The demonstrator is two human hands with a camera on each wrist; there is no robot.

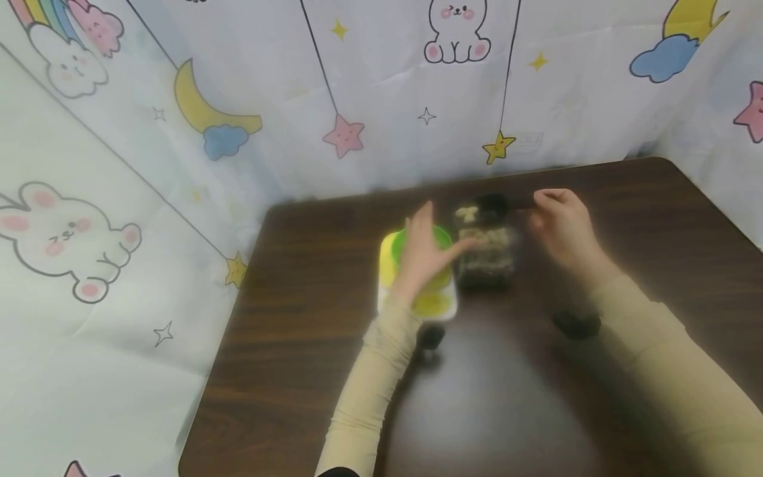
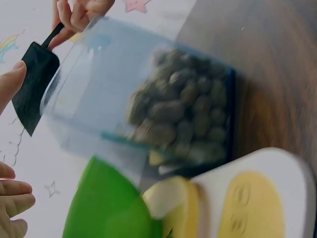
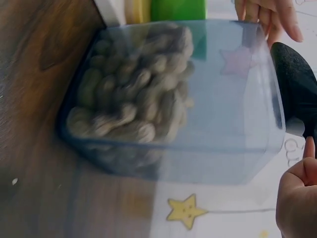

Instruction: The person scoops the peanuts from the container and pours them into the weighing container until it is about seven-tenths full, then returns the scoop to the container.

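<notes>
A black scoop [image 2: 35, 74] is held by its thin handle in my right hand [image 1: 560, 225], fingers pinching it. The scoop hangs over the mouth of a clear plastic box [image 3: 233, 104] partly filled with unshelled peanuts [image 3: 133, 94]. Pale pieces at the scoop's tip in the head view look like peanuts, though blurred. To the left, my left hand [image 1: 420, 248] hovers above a green bowl [image 2: 104, 203] with fingers straight and thumb spread toward the box. Under the bowl stands a yellow and white kitchen scale [image 2: 302, 183]. The bowl's inside is mostly hidden.
Everything stands on a dark wood-grain table [image 1: 304, 298], toward its back edge. Behind and to the left hangs a white cloth [image 1: 393, 86] printed with stars, moons and rabbits. A dark blurred object [image 1: 577, 324] shows beside the right forearm, another [image 1: 430, 336] beside the left.
</notes>
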